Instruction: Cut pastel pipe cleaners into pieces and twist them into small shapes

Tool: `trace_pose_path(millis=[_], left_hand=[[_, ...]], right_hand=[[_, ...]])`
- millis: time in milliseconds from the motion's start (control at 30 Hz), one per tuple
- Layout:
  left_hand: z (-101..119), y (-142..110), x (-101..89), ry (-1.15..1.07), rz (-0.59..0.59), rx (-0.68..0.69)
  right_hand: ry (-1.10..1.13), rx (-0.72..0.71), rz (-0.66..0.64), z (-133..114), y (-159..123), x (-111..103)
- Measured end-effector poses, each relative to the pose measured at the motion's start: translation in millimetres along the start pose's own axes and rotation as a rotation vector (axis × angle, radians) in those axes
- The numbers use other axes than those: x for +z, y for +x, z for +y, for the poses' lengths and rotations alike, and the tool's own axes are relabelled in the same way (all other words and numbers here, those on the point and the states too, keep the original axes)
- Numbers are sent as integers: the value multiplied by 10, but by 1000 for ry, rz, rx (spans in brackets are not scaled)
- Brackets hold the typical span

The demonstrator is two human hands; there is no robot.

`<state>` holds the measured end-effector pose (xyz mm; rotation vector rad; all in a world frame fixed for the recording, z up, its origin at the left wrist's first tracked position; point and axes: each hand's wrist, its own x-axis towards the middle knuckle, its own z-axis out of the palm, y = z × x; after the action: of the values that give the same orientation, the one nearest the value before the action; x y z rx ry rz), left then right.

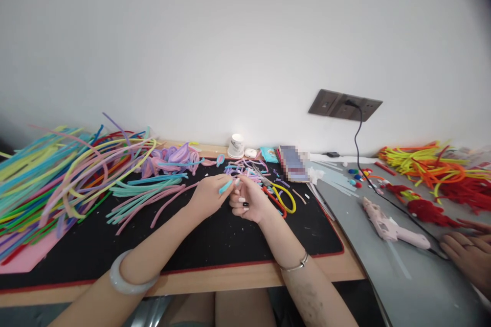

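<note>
Above the black mat, my two hands meet. My left hand is closed, and a short light-blue pipe cleaner piece sticks out at its fingertips. My right hand is curled with its fingertips pinched at the same spot, touching the far end of that piece; the exact grip is partly hidden by the fingers. Just right of my right hand lie scissors with yellow and red handles. Behind the hands are cut purple, pink and blue pipe cleaner pieces.
Many coloured pipe cleaners are heaped at left. Along the wall stand a paper cup, a white case and a phone. To the right, a pink glue gun with a cord lies near another person's hand.
</note>
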<state>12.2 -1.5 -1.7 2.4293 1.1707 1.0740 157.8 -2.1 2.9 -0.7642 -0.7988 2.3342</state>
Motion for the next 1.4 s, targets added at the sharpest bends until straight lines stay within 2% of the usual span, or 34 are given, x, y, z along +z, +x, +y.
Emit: trace_pose_path(millis=[100,233,333,433,500,600,733,833,933,1067,1167,1200,1267,1400], left_hand=[[-24,-6,5,214,-65,150],[-42,3,19,370,-66,255],[-47,6,17,400,-47,281],[-43,5,17,336,-47,243],[-29,8,30,193,-33,150],[26,34,83,-176,44,-96],[146,99,174,-763,88,-475],[216,124,204,-1166,68,-667],[219,105,193,-1340,24,-755],[118,68,120,-1226,13,-691],[11,64,32,-1085,-102,-635],[-20,65,7,-1000,-96,-603],[-65,67,-21,-846,-158,-497],[-84,54,0,-731,-285,-357]], right_hand=[[112,16,-14,10,4,-40],[127,36,31,17,9,-52],[121,52,45,10,-3,-43],[82,-40,72,24,-4,-5],[22,-188,129,51,15,41],[-186,-473,304,94,70,110],[-770,-849,613,113,118,144],[-1196,-1006,732,107,113,134],[-1451,-1081,748,95,96,121],[-1411,-1010,682,30,35,68],[-1349,-936,659,-66,-62,-25],[-1344,-912,660,-98,-98,-60],[-1345,-877,656,-147,-159,-113],[-1384,-840,593,-166,-203,-124]])
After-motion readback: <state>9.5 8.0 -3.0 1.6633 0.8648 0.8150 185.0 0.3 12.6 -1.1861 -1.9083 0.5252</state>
